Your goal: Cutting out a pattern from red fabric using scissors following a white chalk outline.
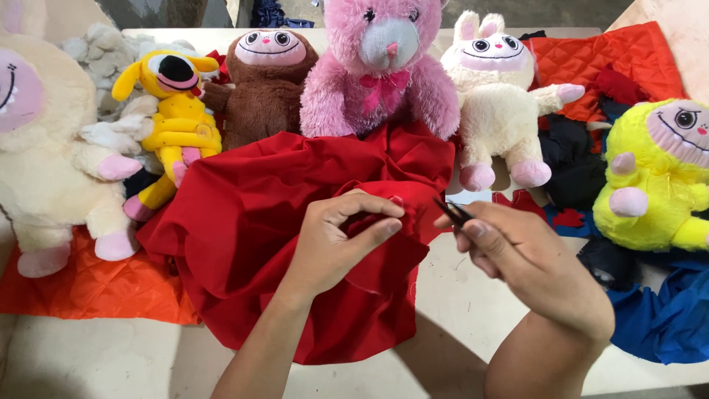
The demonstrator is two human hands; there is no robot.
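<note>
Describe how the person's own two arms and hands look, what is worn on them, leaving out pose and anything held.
Both forearms are bare as far as the picture shows: no sleeves, gloves or wristbands. The left hand and the right hand carry no visible rings, watch or bracelets. Fingernails look short and unpainted. No marks or bandages can be made out on either arm. Anything above the forearms lies outside the picture.

Both forearms are bare to the frame edge with no sleeve, glove, watch or ring visible, and the left hand and right hand show short, unpainted fingernails, trimmed close.
</note>
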